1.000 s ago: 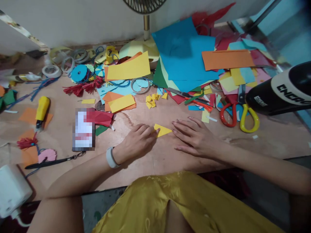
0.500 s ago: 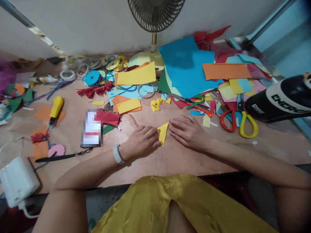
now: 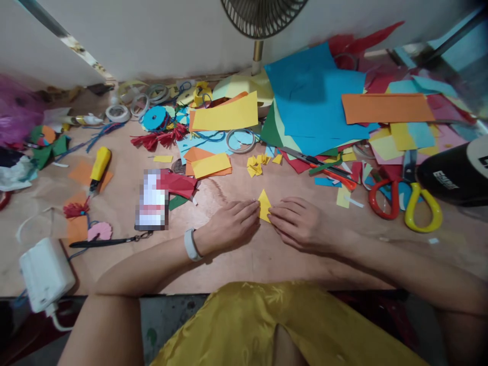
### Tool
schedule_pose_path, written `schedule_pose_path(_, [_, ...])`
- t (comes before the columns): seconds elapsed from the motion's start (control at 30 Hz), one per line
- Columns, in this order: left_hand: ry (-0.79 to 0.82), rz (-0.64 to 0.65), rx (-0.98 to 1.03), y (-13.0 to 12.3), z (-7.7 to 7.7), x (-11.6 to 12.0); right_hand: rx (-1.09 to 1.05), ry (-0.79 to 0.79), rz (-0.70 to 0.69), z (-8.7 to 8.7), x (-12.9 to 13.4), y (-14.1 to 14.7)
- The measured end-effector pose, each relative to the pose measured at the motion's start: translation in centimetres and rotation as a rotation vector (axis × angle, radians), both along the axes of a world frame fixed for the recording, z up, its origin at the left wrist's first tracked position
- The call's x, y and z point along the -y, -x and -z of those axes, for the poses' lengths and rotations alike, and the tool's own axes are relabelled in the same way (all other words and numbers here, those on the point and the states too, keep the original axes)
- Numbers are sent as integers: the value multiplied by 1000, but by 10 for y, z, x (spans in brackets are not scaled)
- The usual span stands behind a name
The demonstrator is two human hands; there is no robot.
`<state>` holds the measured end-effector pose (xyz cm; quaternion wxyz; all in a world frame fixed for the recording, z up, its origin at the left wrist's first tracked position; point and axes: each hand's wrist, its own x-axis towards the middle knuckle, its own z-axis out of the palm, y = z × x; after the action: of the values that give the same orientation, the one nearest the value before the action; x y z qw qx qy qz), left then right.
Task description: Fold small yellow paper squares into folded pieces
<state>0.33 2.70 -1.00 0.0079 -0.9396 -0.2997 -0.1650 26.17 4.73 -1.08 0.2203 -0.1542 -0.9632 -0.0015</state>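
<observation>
A small piece of yellow paper [image 3: 264, 205], folded to a pointed shape, lies on the wooden table between my hands with its tip pointing away from me. My left hand [image 3: 234, 223] holds its left edge, fingers close together and thumb hidden beneath. On the opposite side, my right hand [image 3: 299, 223] has its bent fingertips on the right edge. Just beyond the hands sits a cluster of small folded yellow paper pieces [image 3: 258, 165].
Large blue sheets [image 3: 320, 101] and an orange strip [image 3: 387, 108] lie at the back right. Scissors [image 3: 421, 208] and a black bottle [image 3: 453, 175] stand right. To the left are a phone [image 3: 152, 203], yellow cutter [image 3: 100, 165] and white adapter [image 3: 48, 274]. A fan [image 3: 263, 15] stands behind.
The yellow paper has been turned so its tip points away from me. My right hand's fingers have come onto its right edge. The view has shifted slightly.
</observation>
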Motion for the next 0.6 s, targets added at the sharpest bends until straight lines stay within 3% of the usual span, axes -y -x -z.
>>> schedule_pose_path(0.17, [27, 1, -14, 1, -4, 0, -58, -30, -8, 14, -8, -3])
schedule_pose_path(0.47, [223, 123, -108, 2, -1, 7, -253, 563, -23, 12, -39, -15])
schedule_pose_path(0.6, [247, 123, -130, -2, 3, 13, -257, 746, 65, 11, -45, -16])
